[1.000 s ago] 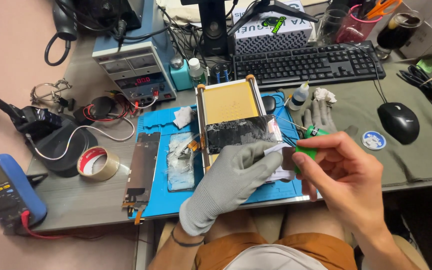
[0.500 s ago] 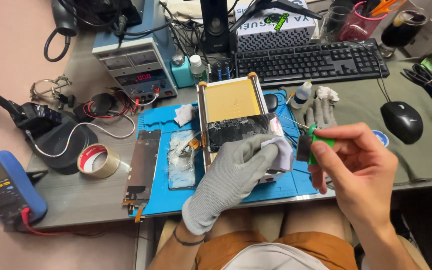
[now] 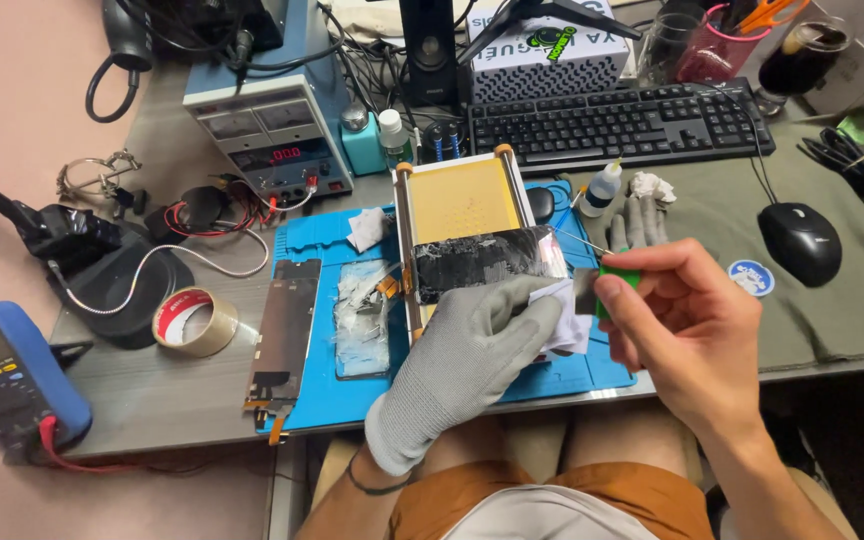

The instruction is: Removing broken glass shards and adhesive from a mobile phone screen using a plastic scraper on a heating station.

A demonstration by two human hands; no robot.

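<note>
My left hand [image 3: 462, 360] wears a grey glove and pinches a white wipe [image 3: 564, 312] just below a cracked dark screen panel [image 3: 487, 260] lying on a yellow-topped heating plate [image 3: 462, 200]. My bare right hand [image 3: 692, 320] holds a small green-handled scraper [image 3: 607, 285], its metal blade touching the wipe. Both hands hover over the blue work mat [image 3: 312, 240] at the desk's front edge.
On the mat lie a phone frame [image 3: 284, 330] and a glass panel with residue [image 3: 362, 320]. A tape roll [image 3: 192, 322] and blue multimeter [image 3: 2, 375] sit left. A power supply [image 3: 267, 135], keyboard [image 3: 617, 125], mouse [image 3: 799, 242], small bottle [image 3: 602, 187] and spare grey glove [image 3: 637, 222] lie behind.
My right hand has drawn the scraper a little away from the panel toward the right, and my left hand has brought the white wipe up against its blade.
</note>
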